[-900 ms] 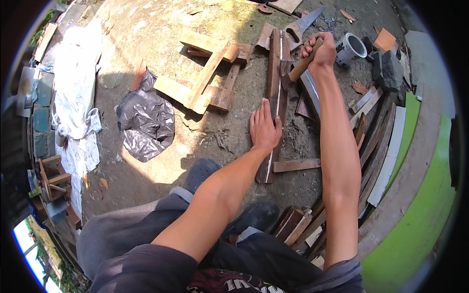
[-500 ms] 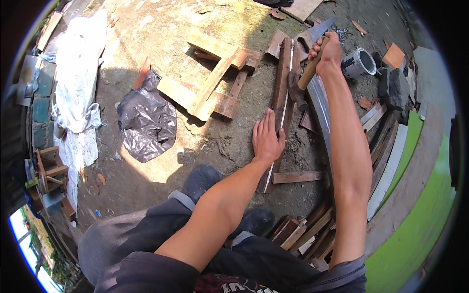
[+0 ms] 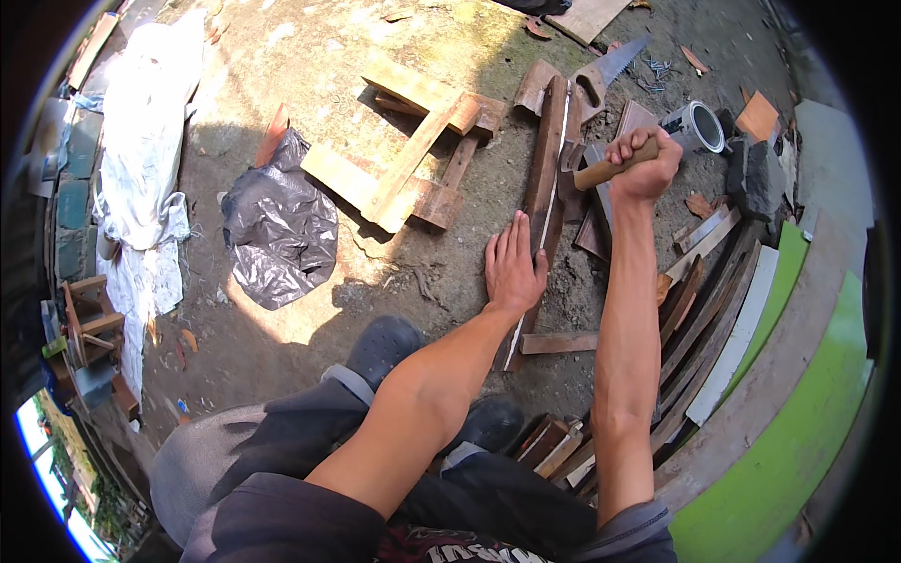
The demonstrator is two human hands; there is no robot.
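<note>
A long brown wooden beam [image 3: 543, 178] lies on the ground in front of me, with a white strip running along its length. My left hand [image 3: 513, 265] rests flat on its near half, fingers stretched out. My right hand [image 3: 649, 167] is wrapped round the wooden handle of a hammer [image 3: 599, 174]. The hammer's dark head is at the right side of the beam, near the strip; whether it touches cannot be made out. A short wooden piece [image 3: 560, 343] lies across the ground beside the beam's near end.
Beyond the beam lie a handsaw [image 3: 619, 62] and loose nails [image 3: 659, 69]. A metal can [image 3: 696, 129] and a dark stone block [image 3: 756, 176] are at the right, above stacked boards [image 3: 735, 338]. Leftward sit a nailed wooden frame [image 3: 413, 159] and a black plastic bag [image 3: 286, 230].
My right hand has come nearer and swung lower, tilting the hammer's handle from steep to nearly level. My left hand stays in place on the beam.
</note>
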